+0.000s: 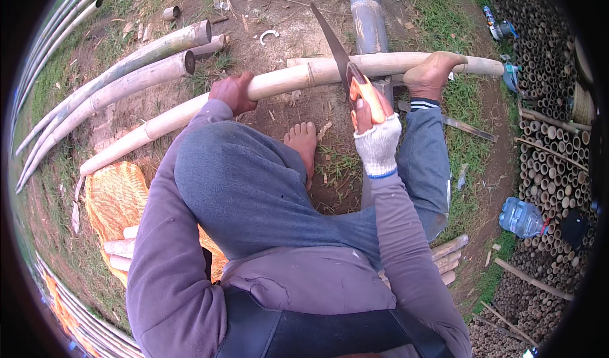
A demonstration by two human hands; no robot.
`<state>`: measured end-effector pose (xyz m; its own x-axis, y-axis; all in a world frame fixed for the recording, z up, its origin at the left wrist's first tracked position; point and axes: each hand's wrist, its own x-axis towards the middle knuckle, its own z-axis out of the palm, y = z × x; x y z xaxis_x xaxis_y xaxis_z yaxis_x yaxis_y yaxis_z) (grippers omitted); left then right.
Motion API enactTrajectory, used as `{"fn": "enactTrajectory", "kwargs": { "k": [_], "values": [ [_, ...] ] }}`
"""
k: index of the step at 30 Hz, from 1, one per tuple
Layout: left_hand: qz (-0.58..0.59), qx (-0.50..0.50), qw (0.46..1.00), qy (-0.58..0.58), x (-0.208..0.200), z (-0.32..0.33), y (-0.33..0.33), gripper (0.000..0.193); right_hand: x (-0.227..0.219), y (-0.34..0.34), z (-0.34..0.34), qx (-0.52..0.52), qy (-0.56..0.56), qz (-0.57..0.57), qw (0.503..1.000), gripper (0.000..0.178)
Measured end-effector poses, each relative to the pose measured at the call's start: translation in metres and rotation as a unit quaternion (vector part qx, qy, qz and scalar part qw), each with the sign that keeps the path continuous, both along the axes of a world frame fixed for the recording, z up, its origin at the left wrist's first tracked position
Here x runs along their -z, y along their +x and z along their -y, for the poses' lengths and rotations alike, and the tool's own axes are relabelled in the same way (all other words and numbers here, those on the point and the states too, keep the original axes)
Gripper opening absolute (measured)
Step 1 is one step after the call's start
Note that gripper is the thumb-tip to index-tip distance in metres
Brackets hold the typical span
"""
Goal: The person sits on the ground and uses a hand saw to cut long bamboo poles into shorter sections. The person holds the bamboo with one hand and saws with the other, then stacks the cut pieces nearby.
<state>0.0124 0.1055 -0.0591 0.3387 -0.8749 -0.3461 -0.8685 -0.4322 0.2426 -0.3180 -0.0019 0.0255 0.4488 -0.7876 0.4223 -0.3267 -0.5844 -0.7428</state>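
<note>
The left grip [233, 93], a bare hand, is wrapped over a long pale bamboo pole [285, 82]. The right grip [375, 126], in a white knitted glove that leaves the fingertips bare, is closed around the orange handle of a saw [332, 39]. From the right grip the saw's blade points forward and slightly left, crossing the pole; whether its teeth touch the bamboo cannot be told.

The pole runs through the left grip, bending away to its left and toward the person, and passes just ahead of the right grip on its other side. To the right of the right grip, a bare foot [431, 72] rests on the pole. The other foot [301, 143] is on the ground between the two grips, nearer the person.

Ahead of the right grip, a thick grey post [368, 21] runs under the pole. A flat strip [466, 128] lies on the ground to its right.

Left of the left grip are several bamboo stems [139, 79], one end close to it. Nearer the person on that side is an orange mesh sack [114, 196]. Well to the right of the right grip, a clear plastic bottle [521, 218] lies beside a large stack of cut bamboo [552, 148].
</note>
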Motion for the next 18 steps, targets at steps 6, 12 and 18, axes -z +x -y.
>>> {"fn": "enactTrajectory", "kwargs": {
  "k": [6,12,18],
  "values": [
    [0.000,-0.015,1.000,-0.014,0.010,-0.018,0.009,0.055,-0.028,-0.056,-0.056,-0.013,0.089,-0.015,0.996,0.038],
    [0.014,-0.015,1.000,-0.018,0.013,-0.017,0.008,0.057,-0.039,-0.101,-0.100,0.022,0.238,0.017,0.971,0.050],
    [0.012,-0.003,1.000,0.000,0.003,-0.009,0.007,0.060,0.009,0.020,0.010,-0.001,0.120,0.061,0.991,0.035]
  ]
}}
